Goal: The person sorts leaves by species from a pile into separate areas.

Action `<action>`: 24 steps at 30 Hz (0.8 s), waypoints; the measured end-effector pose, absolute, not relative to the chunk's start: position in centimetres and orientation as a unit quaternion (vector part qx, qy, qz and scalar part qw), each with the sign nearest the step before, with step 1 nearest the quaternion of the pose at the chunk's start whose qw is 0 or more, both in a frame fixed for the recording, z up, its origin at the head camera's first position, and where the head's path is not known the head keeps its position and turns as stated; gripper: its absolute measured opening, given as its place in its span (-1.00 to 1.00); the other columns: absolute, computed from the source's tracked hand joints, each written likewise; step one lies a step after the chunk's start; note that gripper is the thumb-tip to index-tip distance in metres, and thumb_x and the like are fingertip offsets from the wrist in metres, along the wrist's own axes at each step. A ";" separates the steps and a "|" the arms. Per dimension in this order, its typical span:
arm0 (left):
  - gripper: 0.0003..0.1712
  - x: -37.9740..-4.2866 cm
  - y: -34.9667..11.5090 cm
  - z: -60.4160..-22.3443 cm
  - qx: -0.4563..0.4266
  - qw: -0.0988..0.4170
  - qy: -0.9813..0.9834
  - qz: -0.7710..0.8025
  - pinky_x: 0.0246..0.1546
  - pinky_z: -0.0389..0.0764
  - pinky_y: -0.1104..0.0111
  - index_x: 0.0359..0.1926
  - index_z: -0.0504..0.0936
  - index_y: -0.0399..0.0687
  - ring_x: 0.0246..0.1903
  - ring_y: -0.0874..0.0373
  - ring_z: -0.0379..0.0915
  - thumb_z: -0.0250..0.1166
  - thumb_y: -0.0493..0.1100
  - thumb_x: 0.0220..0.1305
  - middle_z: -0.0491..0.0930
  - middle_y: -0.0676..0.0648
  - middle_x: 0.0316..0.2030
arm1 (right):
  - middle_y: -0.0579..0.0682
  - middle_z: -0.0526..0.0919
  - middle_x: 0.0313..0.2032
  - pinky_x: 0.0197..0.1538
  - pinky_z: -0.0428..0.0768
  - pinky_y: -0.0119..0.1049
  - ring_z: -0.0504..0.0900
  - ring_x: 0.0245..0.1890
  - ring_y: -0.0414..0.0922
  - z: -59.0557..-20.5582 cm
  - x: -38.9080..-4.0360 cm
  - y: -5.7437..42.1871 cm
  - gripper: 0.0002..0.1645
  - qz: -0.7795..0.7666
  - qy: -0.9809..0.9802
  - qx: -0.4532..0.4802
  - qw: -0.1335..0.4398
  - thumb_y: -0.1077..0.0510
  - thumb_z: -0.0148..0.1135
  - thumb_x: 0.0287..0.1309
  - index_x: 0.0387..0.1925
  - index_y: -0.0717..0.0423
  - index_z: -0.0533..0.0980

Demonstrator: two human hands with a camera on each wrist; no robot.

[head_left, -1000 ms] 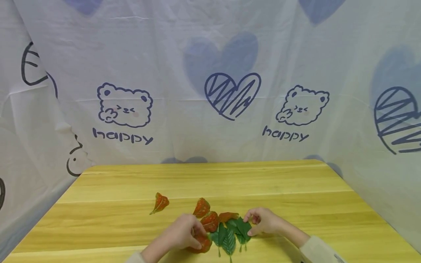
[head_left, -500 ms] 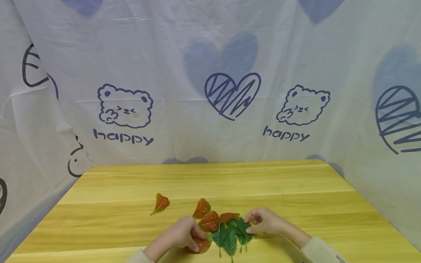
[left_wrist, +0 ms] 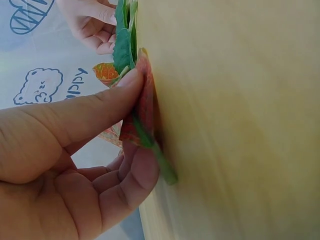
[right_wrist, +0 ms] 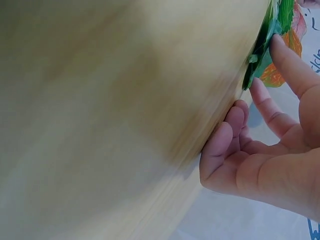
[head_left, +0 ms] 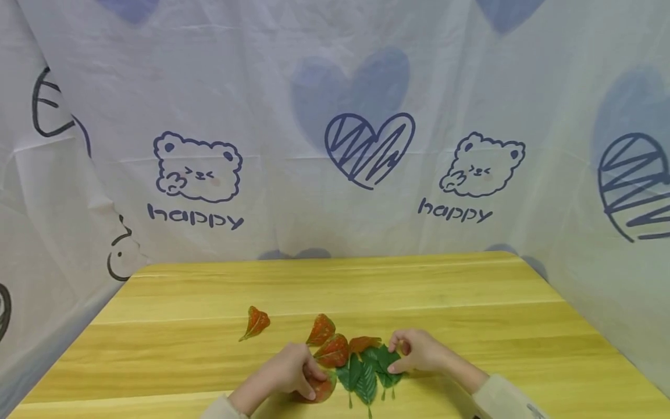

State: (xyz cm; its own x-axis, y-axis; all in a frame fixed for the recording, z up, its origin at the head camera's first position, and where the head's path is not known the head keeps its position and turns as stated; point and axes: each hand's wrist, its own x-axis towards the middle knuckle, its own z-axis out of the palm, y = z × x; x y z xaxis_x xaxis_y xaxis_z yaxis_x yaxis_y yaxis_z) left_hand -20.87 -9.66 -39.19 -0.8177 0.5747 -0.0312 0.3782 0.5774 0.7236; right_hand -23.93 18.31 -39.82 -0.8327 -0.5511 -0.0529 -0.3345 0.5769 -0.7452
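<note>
In the head view my left hand (head_left: 293, 369) pinches a red leaf (head_left: 325, 390) with green edges, low on the table. The left wrist view shows the thumb on that red leaf (left_wrist: 142, 107), fingers curled near its thick green stem (left_wrist: 164, 166). My right hand (head_left: 421, 352) touches a dark green leaf (head_left: 386, 358) with thumb and index fingertips spread apart; its other fingers rest curled near the table in the right wrist view. Several overlapping green leaves (head_left: 365, 384) lie between the hands, stems toward me. Red leaves (head_left: 333, 351) adjoin them above.
A single red leaf (head_left: 256, 321) lies apart at the left on the wooden table (head_left: 445, 291). An orange-red leaf (head_left: 363, 343) tops the green cluster. Behind the table hangs a white cloth (head_left: 293, 203) printed with hearts and bears.
The left hand has drawn the held red leaf slightly down, and a gap now shows between it and the red leaf above. The right hand keeps nearly the same place.
</note>
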 end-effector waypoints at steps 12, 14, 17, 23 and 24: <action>-0.70 -20.9 -9.6 -38.9 0.255 0.152 0.876 0.380 -0.49 0.56 0.41 -0.45 0.67 -0.30 -0.52 0.13 0.52 0.42 -0.52 -0.39 0.64 -0.15 -0.44 | -0.09 0.28 -0.67 -0.59 0.19 -0.44 0.21 -0.64 -0.19 -39.5 -23.8 17.7 -0.68 -0.407 0.879 -0.200 0.149 0.32 0.39 -0.23 -0.34 0.22 0.48; -0.69 -20.9 -9.6 -38.8 0.254 0.152 0.875 0.383 -0.51 0.55 0.42 -0.45 0.67 -0.31 -0.54 0.14 0.51 0.42 -0.53 -0.39 0.63 -0.16 -0.44 | -0.09 0.27 -0.68 -0.60 0.18 -0.45 0.20 -0.65 -0.20 -39.4 -23.8 17.7 -0.68 -0.408 0.879 -0.196 0.146 0.34 0.39 -0.23 -0.34 0.23 0.48; -0.70 -20.9 -9.6 -38.7 0.256 0.150 0.875 0.383 -0.53 0.54 0.43 -0.45 0.67 -0.31 -0.55 0.15 0.50 0.42 -0.53 -0.39 0.63 -0.17 -0.45 | -0.10 0.27 -0.69 -0.61 0.17 -0.45 0.20 -0.66 -0.21 -39.3 -23.8 17.7 -0.69 -0.410 0.880 -0.191 0.143 0.35 0.38 -0.22 -0.34 0.24 0.48; -0.71 -20.9 -9.6 -38.8 0.252 0.156 0.874 0.384 -0.53 0.55 0.41 -0.46 0.67 -0.30 -0.54 0.15 0.49 0.42 -0.53 -0.38 0.63 -0.15 -0.45 | -0.11 0.27 -0.70 -0.63 0.21 -0.47 0.19 -0.69 -0.23 -39.4 -23.8 17.9 -0.76 -0.425 0.876 -0.180 0.136 0.39 0.34 -0.20 -0.39 0.24 0.49; -0.71 -20.8 -9.6 -38.8 0.251 0.157 0.874 0.384 -0.53 0.55 0.40 -0.46 0.67 -0.30 -0.54 0.15 0.49 0.42 -0.53 -0.38 0.64 -0.15 -0.45 | -0.11 0.27 -0.71 -0.64 0.23 -0.47 0.20 -0.70 -0.23 -39.4 -23.8 17.9 -0.77 -0.429 0.875 -0.177 0.135 0.39 0.33 -0.19 -0.40 0.24 0.49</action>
